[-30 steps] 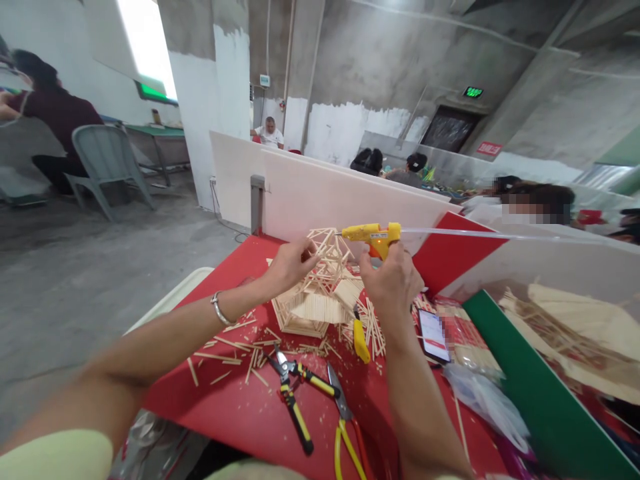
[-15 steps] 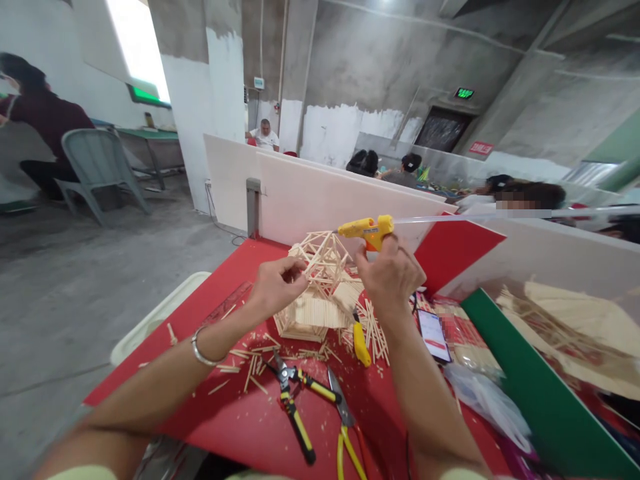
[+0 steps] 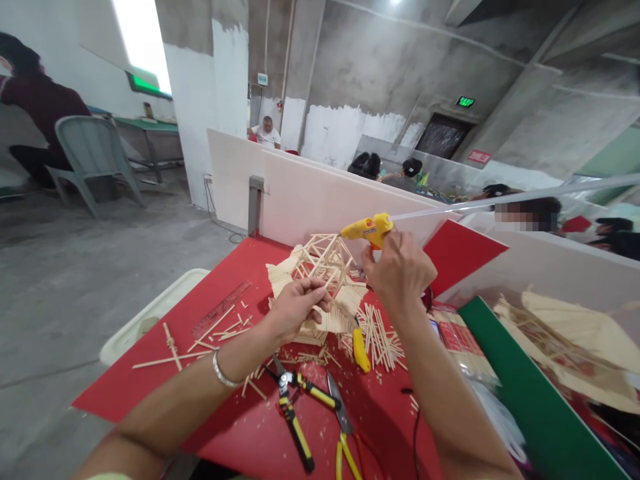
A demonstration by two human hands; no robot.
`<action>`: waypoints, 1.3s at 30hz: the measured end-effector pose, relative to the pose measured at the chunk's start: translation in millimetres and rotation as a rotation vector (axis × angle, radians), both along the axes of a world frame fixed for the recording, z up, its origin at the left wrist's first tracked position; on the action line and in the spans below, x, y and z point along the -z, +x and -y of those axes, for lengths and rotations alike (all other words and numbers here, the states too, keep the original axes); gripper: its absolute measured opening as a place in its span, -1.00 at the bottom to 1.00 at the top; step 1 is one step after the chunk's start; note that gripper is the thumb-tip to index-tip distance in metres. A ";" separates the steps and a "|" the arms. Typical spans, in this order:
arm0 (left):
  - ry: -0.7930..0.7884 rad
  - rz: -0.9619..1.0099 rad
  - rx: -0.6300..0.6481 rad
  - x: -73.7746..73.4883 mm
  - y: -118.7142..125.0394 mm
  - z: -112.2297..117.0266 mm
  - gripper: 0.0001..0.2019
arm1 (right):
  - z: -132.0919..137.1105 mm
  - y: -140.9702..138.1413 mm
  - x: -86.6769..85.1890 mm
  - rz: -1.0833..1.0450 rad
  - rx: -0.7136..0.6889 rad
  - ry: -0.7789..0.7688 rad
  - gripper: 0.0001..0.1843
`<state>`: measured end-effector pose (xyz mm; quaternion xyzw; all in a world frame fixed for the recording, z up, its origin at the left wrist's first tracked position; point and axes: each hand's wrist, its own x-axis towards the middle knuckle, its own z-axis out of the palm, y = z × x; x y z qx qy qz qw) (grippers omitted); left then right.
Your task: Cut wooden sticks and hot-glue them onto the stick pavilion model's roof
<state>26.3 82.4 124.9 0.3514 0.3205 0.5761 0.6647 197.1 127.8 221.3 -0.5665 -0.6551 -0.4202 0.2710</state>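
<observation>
My right hand is closed around the yellow hot glue gun, from whose back a long clear glue stick runs to the right. The gun's nozzle points left, at the top of an open frame of thin wooden sticks. At the front lower edge of that frame my left hand pinches with thumb and fingers, partly covering what it grips. Below and around the frame spread roof-like panels of sticks, part of the same model. A yellow utility knife lies in front of my right hand.
Pliers with black-yellow handles and yellow-handled snips lie near the front of the red table. Loose sticks and a clear ruler lie about. White partitions and a green board border the table.
My left hand has shifted right and down, from the frame's left side to its front. The glue gun stays at the frame's top, and the view has turned slightly.
</observation>
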 end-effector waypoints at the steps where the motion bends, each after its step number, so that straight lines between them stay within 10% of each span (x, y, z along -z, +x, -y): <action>1: -0.011 0.026 0.004 -0.3 0.3 0.1 -0.69 | 0.6 -0.4 -1.3 0.012 -0.003 0.003 -0.63; 39: -0.051 0.039 0.037 -16.2 12.7 6.9 -0.85 | -2.5 -0.4 -3.2 0.080 -0.003 0.000 -0.70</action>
